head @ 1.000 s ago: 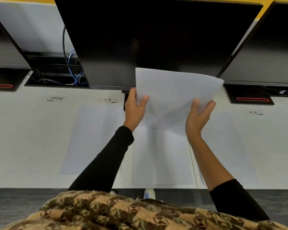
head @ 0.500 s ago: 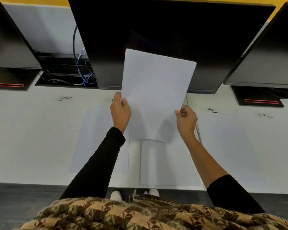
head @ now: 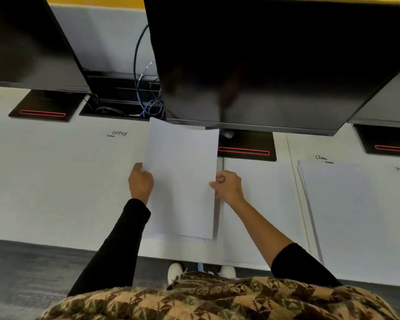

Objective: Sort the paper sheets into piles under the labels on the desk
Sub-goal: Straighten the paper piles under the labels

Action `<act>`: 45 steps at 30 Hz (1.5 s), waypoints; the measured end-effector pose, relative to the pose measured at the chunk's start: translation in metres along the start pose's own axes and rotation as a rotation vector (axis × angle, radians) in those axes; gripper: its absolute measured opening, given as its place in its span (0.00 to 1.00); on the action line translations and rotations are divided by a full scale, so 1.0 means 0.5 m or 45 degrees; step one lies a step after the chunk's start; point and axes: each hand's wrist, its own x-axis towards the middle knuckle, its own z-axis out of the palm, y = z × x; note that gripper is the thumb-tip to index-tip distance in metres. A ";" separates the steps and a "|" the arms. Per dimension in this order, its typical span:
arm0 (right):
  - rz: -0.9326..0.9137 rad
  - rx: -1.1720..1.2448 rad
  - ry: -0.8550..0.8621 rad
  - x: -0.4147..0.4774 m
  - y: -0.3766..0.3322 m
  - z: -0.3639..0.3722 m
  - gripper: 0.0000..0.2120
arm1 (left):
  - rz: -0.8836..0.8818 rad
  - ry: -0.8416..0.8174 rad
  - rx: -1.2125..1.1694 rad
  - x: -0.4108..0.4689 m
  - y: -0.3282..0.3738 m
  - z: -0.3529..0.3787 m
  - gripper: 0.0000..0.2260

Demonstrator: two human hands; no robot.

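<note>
Desk (head: 44, 181) labels OFFICE (head: 119, 133), Clinic (head: 321, 157) legible; held sheet (head: 183, 176) print too faint

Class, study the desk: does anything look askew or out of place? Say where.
The sheet pinched by left hand and right hand is skewed against the pile beneath; blue cables tangle in the tray behind.

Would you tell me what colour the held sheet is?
White; the sheet shows best in the head view.
</note>
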 end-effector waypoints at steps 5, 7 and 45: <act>0.093 -0.058 -0.067 0.004 0.020 0.037 0.09 | -0.086 -0.090 0.049 0.025 -0.042 0.001 0.18; 0.090 -0.101 -0.062 0.006 0.026 0.050 0.11 | -0.117 -0.106 0.047 0.029 -0.045 0.007 0.18; 0.395 -0.716 0.391 0.034 0.102 -0.168 0.31 | 0.045 -0.218 0.684 -0.007 -0.005 0.120 0.28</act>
